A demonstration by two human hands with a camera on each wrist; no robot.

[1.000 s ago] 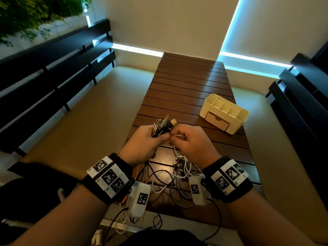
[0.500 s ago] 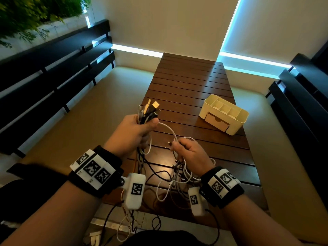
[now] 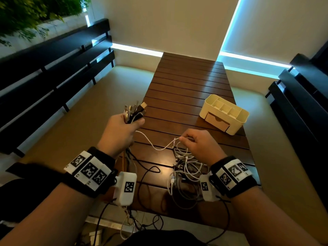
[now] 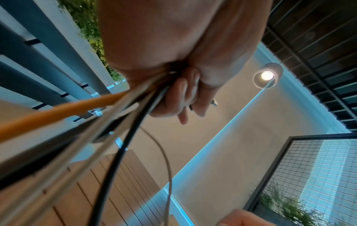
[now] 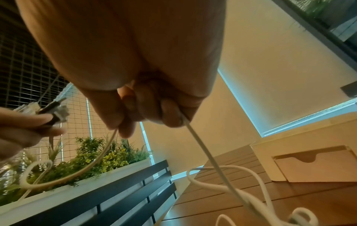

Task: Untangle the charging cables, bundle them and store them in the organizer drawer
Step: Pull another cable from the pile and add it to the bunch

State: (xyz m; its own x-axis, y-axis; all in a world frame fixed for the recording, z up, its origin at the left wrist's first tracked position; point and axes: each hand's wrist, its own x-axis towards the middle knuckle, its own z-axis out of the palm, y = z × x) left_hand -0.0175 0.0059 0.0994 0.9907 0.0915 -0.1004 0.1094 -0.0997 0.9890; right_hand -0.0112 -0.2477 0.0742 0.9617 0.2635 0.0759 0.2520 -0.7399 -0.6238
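White cable (image 3: 156, 145) pinched by right hand (image 3: 198, 144); left hand (image 3: 120, 132) grip holding plug ends (image 3: 134, 110) bunched. Advice: draw white strand slowly out of tangle (image 3: 186, 167), keep plugs firm, stop if knot tightens.

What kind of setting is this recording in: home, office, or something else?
Probably a lounge or café-style booth rather than an office: a long slatted wooden table runs between cushioned benches with dark slatted backrests, and a planter of greenery sits behind one bench.

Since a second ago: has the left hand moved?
Yes. The left hand, gripping the cable plugs, has moved left and away from the right hand, further from the organizer.
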